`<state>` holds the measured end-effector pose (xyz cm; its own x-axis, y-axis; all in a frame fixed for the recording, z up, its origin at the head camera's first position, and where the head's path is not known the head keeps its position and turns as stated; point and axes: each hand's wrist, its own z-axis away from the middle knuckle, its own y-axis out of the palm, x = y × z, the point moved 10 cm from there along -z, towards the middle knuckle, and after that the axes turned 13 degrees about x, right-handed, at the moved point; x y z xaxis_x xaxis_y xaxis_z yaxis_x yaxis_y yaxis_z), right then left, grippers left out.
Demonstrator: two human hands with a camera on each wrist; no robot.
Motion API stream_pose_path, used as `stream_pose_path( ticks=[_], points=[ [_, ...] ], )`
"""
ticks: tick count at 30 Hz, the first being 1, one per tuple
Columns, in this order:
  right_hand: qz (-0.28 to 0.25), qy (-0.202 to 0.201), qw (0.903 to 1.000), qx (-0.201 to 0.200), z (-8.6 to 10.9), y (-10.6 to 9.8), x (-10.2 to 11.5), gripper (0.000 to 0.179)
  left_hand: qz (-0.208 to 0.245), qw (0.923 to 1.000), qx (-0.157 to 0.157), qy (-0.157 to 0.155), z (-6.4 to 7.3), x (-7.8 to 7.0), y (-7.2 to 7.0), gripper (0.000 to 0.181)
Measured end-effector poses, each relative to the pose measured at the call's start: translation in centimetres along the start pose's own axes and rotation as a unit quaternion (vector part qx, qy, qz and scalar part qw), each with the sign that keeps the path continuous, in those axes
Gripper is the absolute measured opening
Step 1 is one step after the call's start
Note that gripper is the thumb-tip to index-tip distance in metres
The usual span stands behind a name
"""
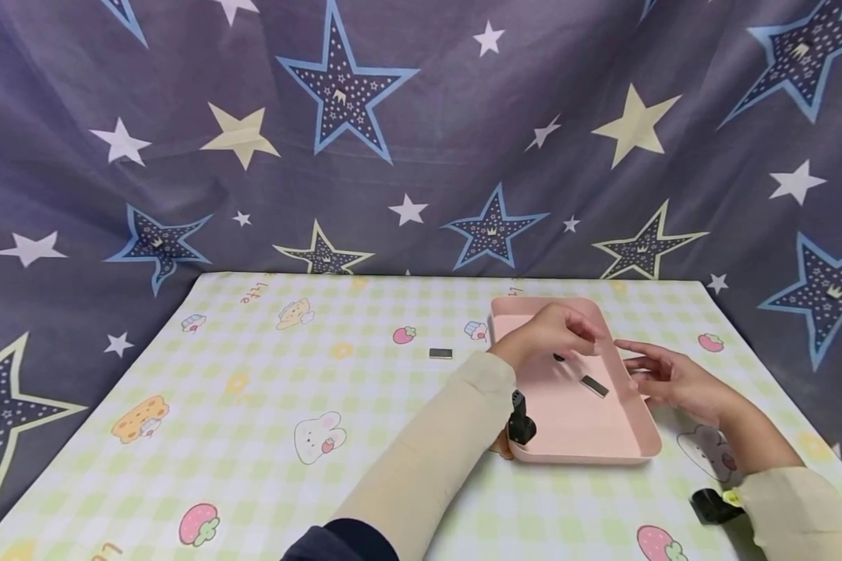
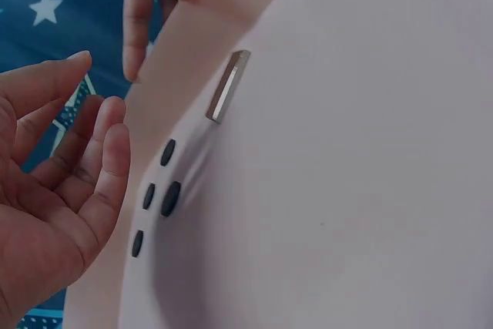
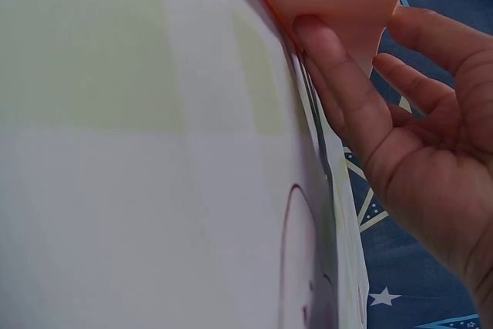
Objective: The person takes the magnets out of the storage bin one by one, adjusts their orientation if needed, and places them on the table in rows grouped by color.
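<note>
A pink rectangular tray stands on the right part of the table. Over its far half is my left hand, fingers loosely bent and holding nothing, as the left wrist view also shows. Beside the tray's right wall, my right hand touches the outside with extended fingers. Inside the tray lies a small dark flat bar with shiny metallic edges. Several small black oval pieces are near the tray's wall in the left wrist view; in the head view the left hand hides most of them.
A similar small dark rectangular bar lies on the table left of the tray. The checked tablecloth has printed cartoon figures. A dark star-patterned curtain hangs behind the table. Black wrist devices sit at both wrists.
</note>
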<state>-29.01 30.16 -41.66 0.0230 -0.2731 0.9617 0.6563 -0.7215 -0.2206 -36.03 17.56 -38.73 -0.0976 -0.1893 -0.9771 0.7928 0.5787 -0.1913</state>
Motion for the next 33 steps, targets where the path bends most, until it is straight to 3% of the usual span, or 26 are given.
stream_pose_path(
  ticks=[7,13,16,22,33],
  points=[
    [-0.006,-0.002,1.0,-0.002,0.1,0.0,0.1,0.065,-0.042,0.9986,0.006,-0.031,-0.3,1.5,0.4,0.023],
    [-0.004,-0.006,1.0,0.0,0.0,-0.1,0.1,0.065,-0.052,0.9973,0.023,-0.047,-0.3,2.4,1.2,0.028],
    [-0.002,-0.003,1.0,0.003,0.0,0.0,0.0,0.065,-0.068,0.9962,0.025,-0.05,-0.2,2.6,1.6,0.028],
    [-0.005,-0.004,1.0,0.006,0.0,0.0,-0.1,0.066,-0.141,0.9885,0.038,-0.041,-0.3,2.4,2.1,0.031],
    [-0.013,-0.014,0.9998,0.006,0.2,0.0,0.0,0.063,-0.155,0.9849,0.064,-0.044,-0.6,2.7,2.7,0.028]
  ],
)
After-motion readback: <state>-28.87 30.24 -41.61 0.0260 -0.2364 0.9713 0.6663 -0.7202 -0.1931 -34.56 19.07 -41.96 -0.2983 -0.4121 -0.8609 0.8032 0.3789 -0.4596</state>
